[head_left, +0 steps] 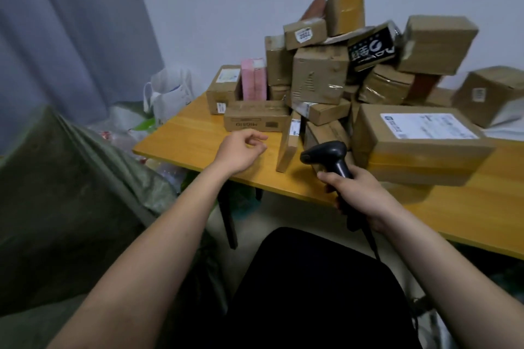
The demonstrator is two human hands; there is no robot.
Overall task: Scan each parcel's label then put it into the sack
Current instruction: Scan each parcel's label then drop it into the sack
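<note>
Left hand empty, fingers loosely curled, over table; right hand grips scanner. Thin parcel on edge between hands, long axis near-far, nearer left hand; sack far left

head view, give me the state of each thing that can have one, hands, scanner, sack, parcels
left hand: loosely curled over the table, holding nothing
right hand: grips the scanner's handle
scanner: held up, head toward the parcels
sack: beside the table, slumped; mouth not visible
parcel pile: heaped unevenly on the table
thin flat parcel: standing on edge
table: bearing the parcels
</note>
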